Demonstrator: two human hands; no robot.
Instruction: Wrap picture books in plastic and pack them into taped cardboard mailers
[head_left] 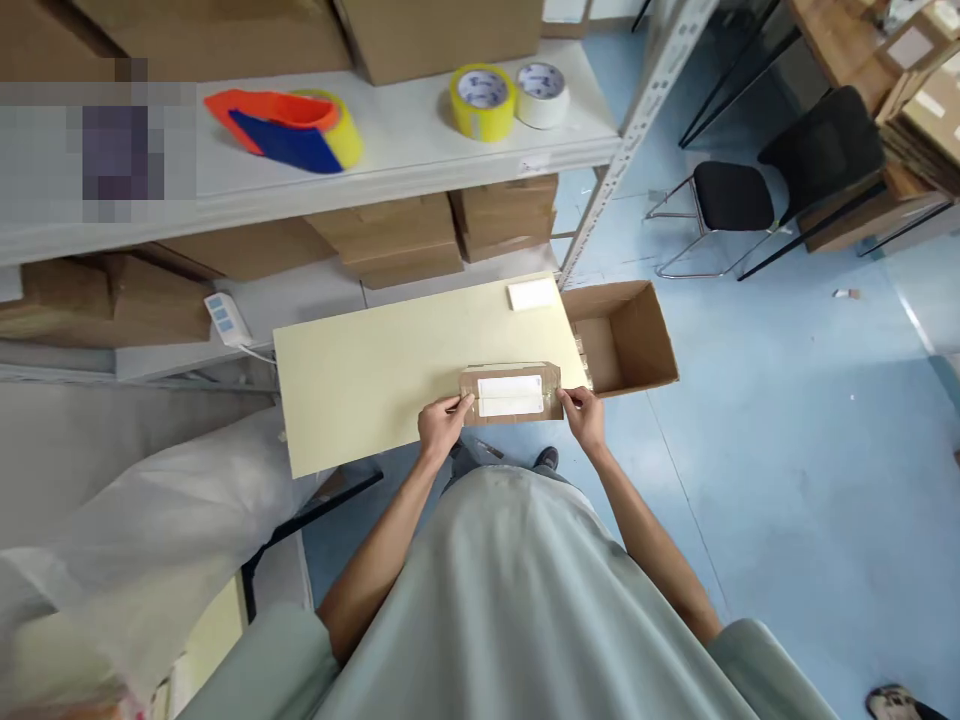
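Note:
A small brown cardboard box (511, 412) with two white labels on its upper face lies at the near edge of the pale yellow table (360, 370). My left hand (442, 424) pinches its left end between thumb and fingers. At the opposite end, my right hand (583, 415) grips the right edge in the same way. A stack of small white labels (531, 294) rests near the table's far right corner. The box's underside is hidden.
An open carton (641, 340) stands right of the table. Behind, a shelf (405, 130) bears a tape dispenser (289, 125), a yellow tape roll (482, 100) and a white roll (542, 95). A power strip (227, 318) sits at left; a black chair (735, 195) stands at right.

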